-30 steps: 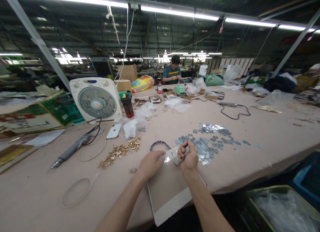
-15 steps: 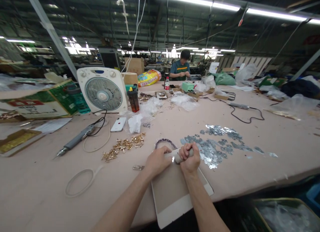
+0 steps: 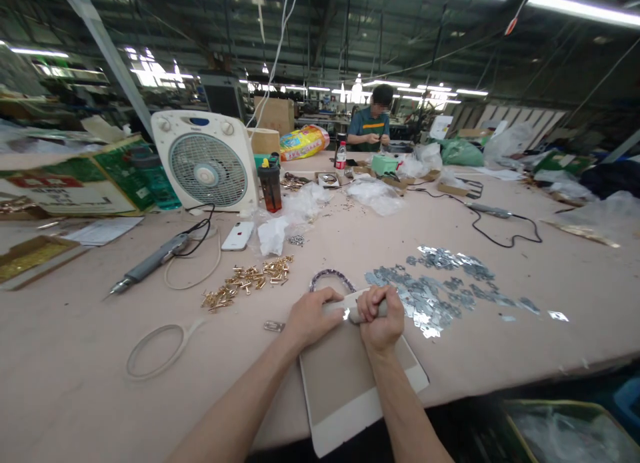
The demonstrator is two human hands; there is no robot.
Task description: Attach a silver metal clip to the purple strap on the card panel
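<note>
My right hand (image 3: 383, 320) is closed in a fist round the pale handle of a small tool (image 3: 361, 314), pressed down on a small shiny metal piece (image 3: 346, 314). My left hand (image 3: 313, 316) lies with fingers curled beside that piece, steadying it on a grey card pad (image 3: 350, 376) at the table's near edge. A purple beaded loop (image 3: 330, 276) lies just beyond the pad. To the right spreads a heap of several silver metal pieces (image 3: 430, 286). Gold-coloured parts (image 3: 247, 280) are scattered to the left.
An electric screwdriver (image 3: 150, 263) with cord, a white phone (image 3: 237, 235), a white fan (image 3: 205, 163) and a dark bottle (image 3: 271, 186) stand at left. A white loop (image 3: 155, 350) lies near. Another person (image 3: 373, 123) works at the far end. A bin (image 3: 565, 433) sits below right.
The view has tilted down and shifted slightly. My left hand moved closer to the right fist on the pad; the right hand keeps its grip on the tool.
</note>
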